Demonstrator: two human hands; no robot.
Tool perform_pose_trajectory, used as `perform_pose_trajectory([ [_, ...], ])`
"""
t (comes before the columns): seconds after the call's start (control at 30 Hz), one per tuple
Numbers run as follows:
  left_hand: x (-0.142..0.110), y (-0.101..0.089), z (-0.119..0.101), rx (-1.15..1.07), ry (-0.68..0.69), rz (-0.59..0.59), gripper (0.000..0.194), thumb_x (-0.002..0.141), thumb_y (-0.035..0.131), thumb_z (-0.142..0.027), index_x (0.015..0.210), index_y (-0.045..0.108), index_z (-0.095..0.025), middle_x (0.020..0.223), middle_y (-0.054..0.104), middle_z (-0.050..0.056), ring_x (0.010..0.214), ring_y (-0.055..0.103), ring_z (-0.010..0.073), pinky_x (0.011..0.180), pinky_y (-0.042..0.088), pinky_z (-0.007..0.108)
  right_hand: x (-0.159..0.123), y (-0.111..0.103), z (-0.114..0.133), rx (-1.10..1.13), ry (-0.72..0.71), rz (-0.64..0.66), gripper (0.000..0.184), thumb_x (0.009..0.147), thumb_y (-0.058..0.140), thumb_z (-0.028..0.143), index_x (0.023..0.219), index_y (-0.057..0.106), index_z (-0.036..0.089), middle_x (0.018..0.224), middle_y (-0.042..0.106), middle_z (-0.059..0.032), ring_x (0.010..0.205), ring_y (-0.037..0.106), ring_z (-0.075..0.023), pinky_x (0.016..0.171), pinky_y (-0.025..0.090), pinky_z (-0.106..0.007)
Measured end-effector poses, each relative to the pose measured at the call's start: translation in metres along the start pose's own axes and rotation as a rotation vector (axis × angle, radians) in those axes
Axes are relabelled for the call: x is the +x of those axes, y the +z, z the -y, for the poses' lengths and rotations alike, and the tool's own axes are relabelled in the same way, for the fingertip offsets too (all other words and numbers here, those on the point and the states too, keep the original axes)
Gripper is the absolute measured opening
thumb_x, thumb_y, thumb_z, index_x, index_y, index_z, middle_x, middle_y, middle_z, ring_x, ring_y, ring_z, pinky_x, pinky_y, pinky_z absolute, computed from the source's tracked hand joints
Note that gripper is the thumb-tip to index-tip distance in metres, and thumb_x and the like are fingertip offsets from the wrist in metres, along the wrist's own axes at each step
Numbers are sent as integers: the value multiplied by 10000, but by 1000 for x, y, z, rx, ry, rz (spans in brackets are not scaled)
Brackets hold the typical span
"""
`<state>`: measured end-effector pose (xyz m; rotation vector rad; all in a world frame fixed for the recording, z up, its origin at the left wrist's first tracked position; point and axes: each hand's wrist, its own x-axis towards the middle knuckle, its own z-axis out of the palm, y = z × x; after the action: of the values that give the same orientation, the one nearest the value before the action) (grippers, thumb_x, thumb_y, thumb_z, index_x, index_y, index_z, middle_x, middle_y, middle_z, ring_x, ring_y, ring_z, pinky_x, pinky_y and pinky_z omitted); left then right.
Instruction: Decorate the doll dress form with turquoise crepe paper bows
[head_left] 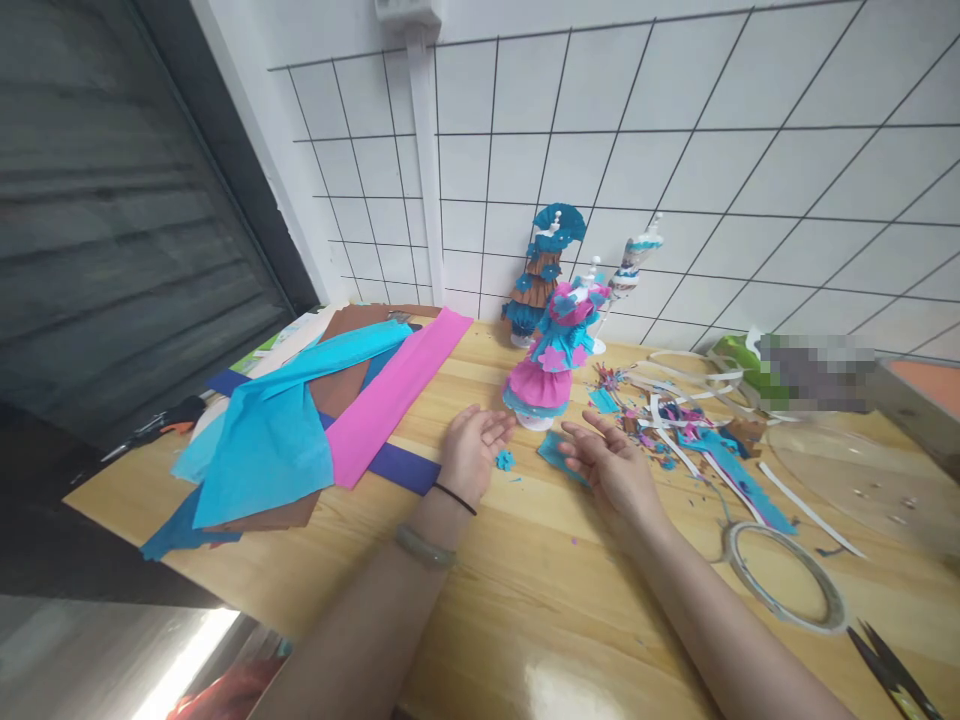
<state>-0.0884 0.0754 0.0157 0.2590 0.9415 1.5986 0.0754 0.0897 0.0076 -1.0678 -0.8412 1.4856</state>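
Observation:
A small dress form [551, 365] in a tiered pink and blue crepe-paper dress with paper flowers stands upright in front of me. My left hand [474, 452] rests low at its left, fingers loosely curved and holding nothing. Close to those fingers lies a small blue paper flower [505, 460]. On the other side my right hand [611, 465] is open, palm inward, fingers apart. Its fingertips overlap a blue paper scrap [553, 452] on the wooden table [517, 590]; whether they touch it I cannot tell.
Crepe-paper sheets, blue [270, 450] and pink [401, 395], lie at left near pliers [169, 425]. Behind stand a brown-and-blue dressed form [534, 280] and a white one [630, 265]. At right are paper scraps [675, 425], a tape roll [784, 578] and scissors [892, 670].

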Motion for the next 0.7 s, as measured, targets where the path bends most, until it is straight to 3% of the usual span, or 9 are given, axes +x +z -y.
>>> perform_pose_trajectory([
  [0.1, 3, -11, -17, 515, 234, -75, 221, 672, 583, -189, 874, 496, -174, 709, 570, 15, 610, 558, 120, 599, 426, 241, -4, -2, -3, -46, -113, -55, 363, 621, 730, 292, 918, 536, 218, 651, 593, 59, 432, 502, -50, 364, 387, -152],
  [0.17, 4, -17, -24, 910, 359, -31, 190, 658, 611, -253, 815, 550, -164, 686, 570, 18, 629, 544, 128, 597, 403, 235, -8, -2, -6, -121, -183, -19, 292, 651, 702, 352, 848, 548, 201, 545, 527, 76, 373, 419, -37, 332, 305, -150],
  [0.3, -4, -22, -26, 1429, 387, 105, 146, 679, 581, -305, 625, 580, -169, 656, 612, 35, 652, 556, 158, 606, 388, 251, -20, 4, -12, -310, -190, 87, 306, 655, 667, 454, 701, 554, 174, 485, 502, 56, 336, 345, -41, 329, 231, -177],
  [0.43, -14, -18, -18, 1604, 402, 154, 161, 672, 590, -334, 605, 601, -189, 661, 640, 40, 657, 574, 178, 619, 389, 265, -29, 10, -17, -443, -132, 153, 398, 712, 564, 541, 573, 530, 170, 425, 455, 43, 315, 331, -52, 335, 230, -193],
  [0.57, -16, -17, -8, 1671, 436, 165, 113, 611, 639, -308, 594, 614, -200, 671, 647, 45, 678, 581, 199, 632, 392, 278, -31, 12, -21, -447, -98, 196, 440, 746, 476, 595, 701, 579, 170, 478, 502, 35, 321, 370, -60, 342, 259, -194],
  [0.7, -14, -16, -4, 1606, 382, 196, 92, 637, 572, -231, 569, 614, -185, 597, 624, 28, 600, 555, 158, 568, 369, 244, -30, 10, -23, -440, -117, 221, 436, 741, 480, 596, 724, 579, 172, 470, 490, 44, 331, 372, -68, 352, 257, -200],
])
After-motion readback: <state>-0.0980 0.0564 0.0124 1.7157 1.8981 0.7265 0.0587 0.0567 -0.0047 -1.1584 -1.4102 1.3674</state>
